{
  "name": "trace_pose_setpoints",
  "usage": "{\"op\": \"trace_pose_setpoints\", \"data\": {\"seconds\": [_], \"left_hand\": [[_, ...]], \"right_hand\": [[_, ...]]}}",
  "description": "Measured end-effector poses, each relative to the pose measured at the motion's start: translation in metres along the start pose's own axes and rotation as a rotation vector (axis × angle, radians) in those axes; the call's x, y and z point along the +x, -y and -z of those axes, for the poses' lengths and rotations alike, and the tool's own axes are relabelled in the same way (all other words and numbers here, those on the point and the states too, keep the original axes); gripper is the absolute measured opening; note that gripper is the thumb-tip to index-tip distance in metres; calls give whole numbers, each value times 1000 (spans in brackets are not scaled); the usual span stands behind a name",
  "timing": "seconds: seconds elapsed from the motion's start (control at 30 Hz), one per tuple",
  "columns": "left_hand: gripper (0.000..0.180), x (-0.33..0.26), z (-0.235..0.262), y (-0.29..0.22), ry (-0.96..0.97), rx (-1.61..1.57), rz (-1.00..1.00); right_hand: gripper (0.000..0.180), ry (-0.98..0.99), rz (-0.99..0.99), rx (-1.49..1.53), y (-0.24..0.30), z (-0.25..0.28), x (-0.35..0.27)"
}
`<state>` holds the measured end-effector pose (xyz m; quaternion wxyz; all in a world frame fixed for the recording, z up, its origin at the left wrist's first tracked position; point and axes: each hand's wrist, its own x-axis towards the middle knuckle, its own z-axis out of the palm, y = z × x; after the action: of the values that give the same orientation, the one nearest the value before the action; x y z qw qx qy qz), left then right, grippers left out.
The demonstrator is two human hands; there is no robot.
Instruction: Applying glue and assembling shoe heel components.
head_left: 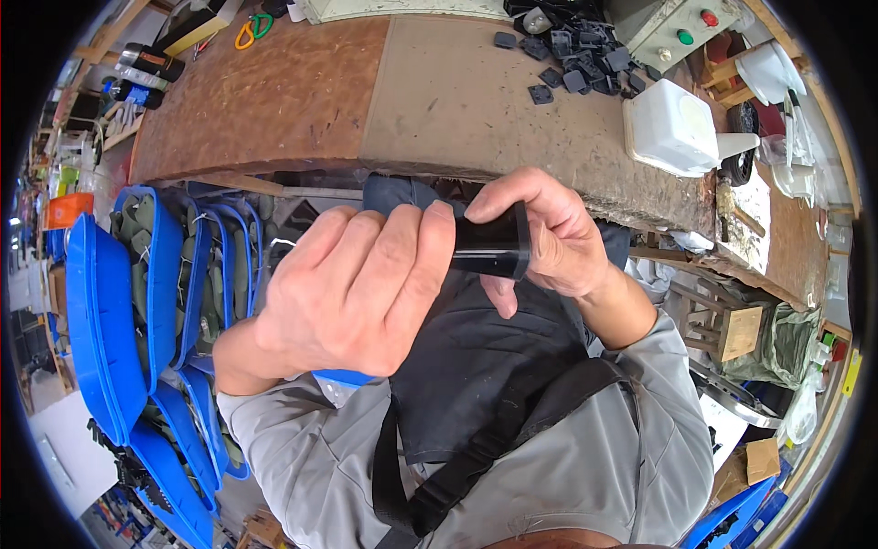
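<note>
Over my lap I hold a glossy black part with a squared end, like a short length of rectangular tube (487, 262). My left hand (352, 288) wraps its fingers over the tube from the left and hides much of it. At the right end, my right hand (560, 240) has its fingers bent around the tube's edge. Whether a small piece sits on that end, I cannot tell. Beyond my hands, a pile of small black square plastic caps (578, 62) lies on the workbench (439, 101).
Blue bins (108, 329) holding dark green parts are stacked at left. A white plastic container (672, 128) stands near the bench's right edge, below a control box (672, 32) with red and green buttons. Scissors (254, 30) lie at the far left; a wooden stool (739, 332) is at right.
</note>
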<state>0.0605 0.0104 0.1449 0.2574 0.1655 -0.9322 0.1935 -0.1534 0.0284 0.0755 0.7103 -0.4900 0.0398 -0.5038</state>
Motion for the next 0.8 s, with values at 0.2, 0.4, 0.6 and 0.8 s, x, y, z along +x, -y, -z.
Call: {"op": "trace_pose_setpoints", "data": {"seconds": [0.2,0.4,0.6,0.8], "left_hand": [[36,-2,-12,-11,76,-542,432],[26,-104,-103,-35,120,-791,1127],[28,-406,-269,-132,579,-593,1750],[40,-561,-333,-227,884,-500,2062]], "right_hand": [[39,-228,-231,173,11,-4,1],[32,-501,-422,-530,-27,56,8],[28,-989,-287,-944,-60,135,-45],[31,-1035,-316,-1371,-46,145,-31]]}}
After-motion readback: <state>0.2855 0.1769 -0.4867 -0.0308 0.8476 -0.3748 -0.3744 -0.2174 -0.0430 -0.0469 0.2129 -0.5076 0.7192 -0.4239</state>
